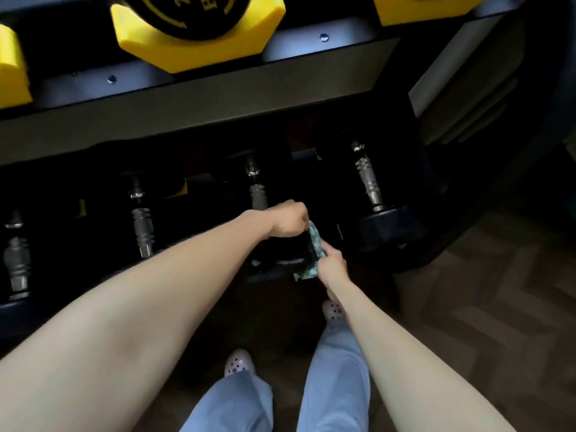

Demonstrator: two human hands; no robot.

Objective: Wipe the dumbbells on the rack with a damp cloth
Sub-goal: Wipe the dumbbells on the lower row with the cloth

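left hand (288, 220): curled on cloth (314, 246) top end
right hand (332, 265): pinches cloth lower down
cloth: stretched beside dumbbell (280, 254) head
dumbbell: on rack (218, 98) lower tier

Ridged shiny metal dumbbell handles (367, 179), matt black heads (388, 221), patterned soft cloth (314, 244), wood floor (498, 291)

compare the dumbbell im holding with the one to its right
The held dumbbell has the left hand gripping its handle; the right dumbbell has a bare handle. The right hand holds the cloth against the held dumbbell's near head; nothing touches the right dumbbell. Both have grooved chrome handles, black heads.
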